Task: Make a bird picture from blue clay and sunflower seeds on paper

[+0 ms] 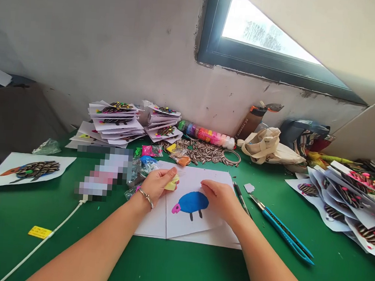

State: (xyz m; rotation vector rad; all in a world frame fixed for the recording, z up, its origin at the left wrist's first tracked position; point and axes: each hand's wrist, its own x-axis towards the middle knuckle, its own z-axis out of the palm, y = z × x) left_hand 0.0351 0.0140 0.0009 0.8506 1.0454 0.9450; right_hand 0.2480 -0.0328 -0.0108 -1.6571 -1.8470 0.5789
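Observation:
My left hand (160,182) is closed on a small clear packet of yellow modelling clay (172,183), pinched between thumb and fingers. Under both hands lies a white sheet of paper (180,229) bearing a bird figure (193,202), with a blue body, a pink head and two dark legs. Over the figure's right end is my right hand (219,198), its fingers curled together; whatever they may hold is hidden. More sheets sit beneath this one. Small bags of coloured clay (149,163) lie just beyond my left hand.
Sunflower seeds (202,152) are heaped at the back near a tube of coloured clay pots (207,135). Tweezers (288,235), a utility knife and a pen (242,198) lie right. Stacked seed pictures (115,124) stand at the back left, others (348,201) far right. A cable (41,243) crosses the left.

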